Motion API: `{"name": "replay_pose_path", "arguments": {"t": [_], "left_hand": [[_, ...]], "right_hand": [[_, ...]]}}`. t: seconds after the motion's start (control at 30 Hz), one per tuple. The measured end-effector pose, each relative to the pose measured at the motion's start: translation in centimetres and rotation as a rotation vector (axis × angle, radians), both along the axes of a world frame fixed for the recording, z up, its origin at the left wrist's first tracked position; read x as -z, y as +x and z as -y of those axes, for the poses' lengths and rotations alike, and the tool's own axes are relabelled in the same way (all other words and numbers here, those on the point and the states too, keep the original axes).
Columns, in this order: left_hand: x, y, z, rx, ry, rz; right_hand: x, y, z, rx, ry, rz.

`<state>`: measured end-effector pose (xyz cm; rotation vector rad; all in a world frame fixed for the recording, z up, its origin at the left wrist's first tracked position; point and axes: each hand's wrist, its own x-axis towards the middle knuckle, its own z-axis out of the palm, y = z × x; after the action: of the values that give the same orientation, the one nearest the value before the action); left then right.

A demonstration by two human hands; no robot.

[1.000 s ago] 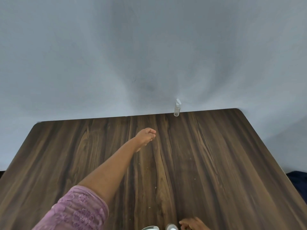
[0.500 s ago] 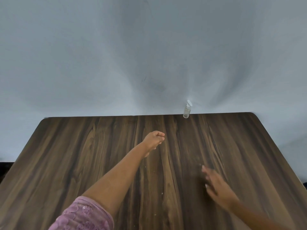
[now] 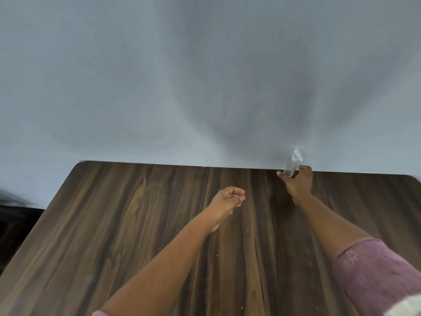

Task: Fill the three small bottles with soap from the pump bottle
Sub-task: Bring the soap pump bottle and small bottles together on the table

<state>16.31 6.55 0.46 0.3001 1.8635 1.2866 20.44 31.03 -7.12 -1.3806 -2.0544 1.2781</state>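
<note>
Nearest, pink sleeves [image 3: 373,277] frame the dark wooden table [image 3: 114,224]. Mid-table, the left hand [image 3: 229,198] rests loosely fisted, empty. At the far edge, the right hand [image 3: 298,182] spreads around the clear pump bottle [image 3: 291,164], not clearly gripping. Fetching step; next, close and bring it near.

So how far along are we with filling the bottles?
Nothing looks filled yet. The right hand has reached the far table edge, thumb and fingers open either side of the clear pump bottle; a full grip isn't clear. The left hand rests curled mid-table. No small bottles are in view, so all three fills remain.
</note>
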Motion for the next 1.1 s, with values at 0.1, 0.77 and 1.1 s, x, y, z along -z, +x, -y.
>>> {"name": "replay_pose_path", "arguments": {"t": [0.1,0.77,1.1], "left_hand": [[0.4,-0.5,0.0,-0.015,-0.009,0.010],[-3.0,4.0,3.5,-0.015,-0.033,-0.020],[-6.9,14.9,4.5,0.115,-0.022,-0.057]], "right_hand": [[0.1,-1.8,-0.8,0.041,0.014,0.007],[-0.9,14.7,5.8,-0.368,0.134,0.238],[0.1,30.4,14.3,-0.501,0.168,0.186]]}}
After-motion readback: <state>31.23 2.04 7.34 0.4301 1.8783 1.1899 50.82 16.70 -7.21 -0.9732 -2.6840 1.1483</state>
